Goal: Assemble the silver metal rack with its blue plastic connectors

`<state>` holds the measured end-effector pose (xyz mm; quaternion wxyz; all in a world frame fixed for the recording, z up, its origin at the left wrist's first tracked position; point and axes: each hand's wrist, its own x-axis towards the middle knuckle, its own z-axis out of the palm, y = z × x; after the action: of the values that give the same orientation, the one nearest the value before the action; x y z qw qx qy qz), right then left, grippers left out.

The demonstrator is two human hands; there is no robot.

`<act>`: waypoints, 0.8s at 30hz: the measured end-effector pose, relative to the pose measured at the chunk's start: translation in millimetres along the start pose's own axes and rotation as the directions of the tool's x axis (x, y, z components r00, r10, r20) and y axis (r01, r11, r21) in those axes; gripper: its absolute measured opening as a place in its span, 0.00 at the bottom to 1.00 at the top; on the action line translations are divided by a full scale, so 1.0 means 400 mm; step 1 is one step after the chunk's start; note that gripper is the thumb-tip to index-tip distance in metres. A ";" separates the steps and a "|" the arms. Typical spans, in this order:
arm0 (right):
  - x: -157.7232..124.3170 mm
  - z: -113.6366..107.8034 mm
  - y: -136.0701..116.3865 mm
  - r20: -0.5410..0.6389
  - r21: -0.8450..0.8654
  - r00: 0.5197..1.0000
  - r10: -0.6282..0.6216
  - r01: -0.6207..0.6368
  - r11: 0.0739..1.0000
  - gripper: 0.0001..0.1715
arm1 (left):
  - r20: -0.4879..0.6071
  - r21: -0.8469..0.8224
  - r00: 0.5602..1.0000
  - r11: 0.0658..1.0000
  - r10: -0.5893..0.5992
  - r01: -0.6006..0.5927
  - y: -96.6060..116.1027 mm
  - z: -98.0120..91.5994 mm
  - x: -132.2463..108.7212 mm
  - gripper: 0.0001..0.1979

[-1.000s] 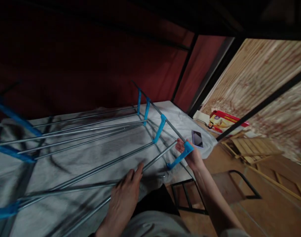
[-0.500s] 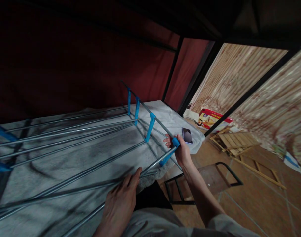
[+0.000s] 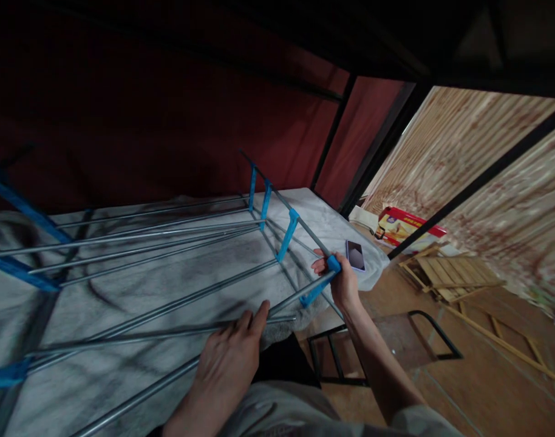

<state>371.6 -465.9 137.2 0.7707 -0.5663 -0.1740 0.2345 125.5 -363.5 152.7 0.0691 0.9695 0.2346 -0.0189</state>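
Observation:
A rack of grey metal tubes [image 3: 190,297] joined by blue plastic connectors [image 3: 287,235] lies on its side on a pale, fuzzy cover [image 3: 177,258]. My right hand [image 3: 343,276] is closed around a blue connector at the rack's near right corner, its fingertips showing beyond the upright tube. My left hand [image 3: 236,355] is wrapped over the metal tube [image 3: 300,294] that runs into that corner; its palm side is hidden. Another tube [image 3: 277,319] with a free end passes just beneath my left hand. Further blue connectors [image 3: 27,203] stand at the rack's left end.
A phone [image 3: 355,255] lies on the cover just beyond my right hand. Black frame bars [image 3: 387,142] rise at the right. On the brown floor are a chair [image 3: 398,340], a folded wooden piece [image 3: 457,276] and a red and yellow box [image 3: 409,227].
The view has turned slightly left, so more of the rack's left end shows. Both hands keep about the same places on the rack.

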 end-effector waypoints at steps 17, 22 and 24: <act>-0.051 -0.112 0.324 -0.330 -0.101 0.926 0.185 -0.229 0.968 0.15 | 0.208 -0.009 0.978 1.000 0.014 -0.013 -0.061 0.214 -0.011 0.33; -0.058 -0.094 0.347 -0.323 -0.084 0.909 0.265 -0.306 0.948 0.13 | 0.180 -0.045 0.984 0.999 0.016 -0.008 -0.074 0.275 -0.008 0.30; -0.062 -0.084 0.345 -0.314 -0.071 0.910 0.270 -0.306 0.949 0.14 | 0.156 -0.059 0.988 0.998 0.008 0.002 -0.074 0.276 -0.001 0.30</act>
<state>346.5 -472.0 -4.7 0.7101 -0.6596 0.0169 0.2460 111.1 -353.6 39.9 0.1159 0.9629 0.2274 -0.0878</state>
